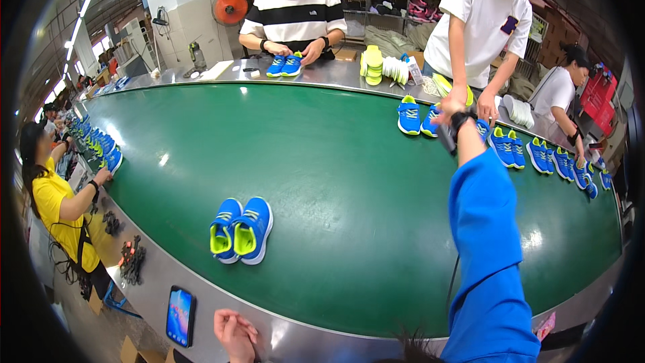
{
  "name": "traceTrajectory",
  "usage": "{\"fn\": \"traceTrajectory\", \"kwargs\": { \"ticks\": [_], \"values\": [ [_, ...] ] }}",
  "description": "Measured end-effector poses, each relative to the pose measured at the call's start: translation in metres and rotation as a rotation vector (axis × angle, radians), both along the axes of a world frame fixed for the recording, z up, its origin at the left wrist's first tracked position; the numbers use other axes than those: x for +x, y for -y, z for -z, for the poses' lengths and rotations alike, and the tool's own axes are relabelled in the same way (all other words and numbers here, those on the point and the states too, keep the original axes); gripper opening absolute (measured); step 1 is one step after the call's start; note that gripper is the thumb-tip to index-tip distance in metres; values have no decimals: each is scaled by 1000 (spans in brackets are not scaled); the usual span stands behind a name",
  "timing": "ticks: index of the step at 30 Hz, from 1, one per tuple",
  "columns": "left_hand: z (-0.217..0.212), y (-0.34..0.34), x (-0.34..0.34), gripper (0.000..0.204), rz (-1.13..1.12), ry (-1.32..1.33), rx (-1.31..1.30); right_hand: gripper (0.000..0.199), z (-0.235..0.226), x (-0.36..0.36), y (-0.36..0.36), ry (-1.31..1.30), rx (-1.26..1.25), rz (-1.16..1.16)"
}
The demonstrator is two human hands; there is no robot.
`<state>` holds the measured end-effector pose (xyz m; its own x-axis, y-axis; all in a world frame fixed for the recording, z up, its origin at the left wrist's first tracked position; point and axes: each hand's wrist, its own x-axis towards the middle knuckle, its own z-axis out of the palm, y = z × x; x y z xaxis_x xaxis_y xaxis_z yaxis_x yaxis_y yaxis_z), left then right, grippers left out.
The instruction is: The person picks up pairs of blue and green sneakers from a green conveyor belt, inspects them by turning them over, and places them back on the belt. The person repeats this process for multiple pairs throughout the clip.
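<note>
My right arm in a blue sleeve (485, 212) stretches over the green belt to its far edge. At its end my right hand (446, 115), with a black wristband (461, 119), is at a blue shoe with yellow-green lining (430, 121); its fingers are partly hidden, so their grip is unclear. A co-worker's hand (457, 97) is right behind it. By the near metal edge, my left hand (235, 335) is loosely curled with nothing seen in it. A pair of matching shoes (240, 230) stands on the belt beyond it.
More blue shoes (507, 148) line the belt's far right, others (101, 141) its left end. A phone (180, 316) and small dark parts (132, 259) lie on the near metal ledge (222, 296). Several co-workers stand around; one across handles a shoe pair (284, 65) beside yellow insoles (371, 66).
</note>
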<state>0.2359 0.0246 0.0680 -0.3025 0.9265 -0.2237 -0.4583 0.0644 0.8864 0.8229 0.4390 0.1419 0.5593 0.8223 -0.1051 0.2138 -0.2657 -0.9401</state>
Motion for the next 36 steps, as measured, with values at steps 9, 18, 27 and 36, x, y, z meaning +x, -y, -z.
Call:
{"fn": "traceTrajectory", "kwargs": {
  "ticks": [9,18,27,36],
  "values": [
    [30,13,11,10,-13,-222,12,65,155,-19,-42,-296,329,366],
    [41,6,13,8,-7,-195,97,48,119,-56,20,-199,-6,22],
    [15,11,7,14,120,-182,-15,36,-87,-245,270,756,-234,-1056],
    [-17,103,11,42,498,-814,169,42,-43,-313,388,258,-383,-1517]
  ]
}}
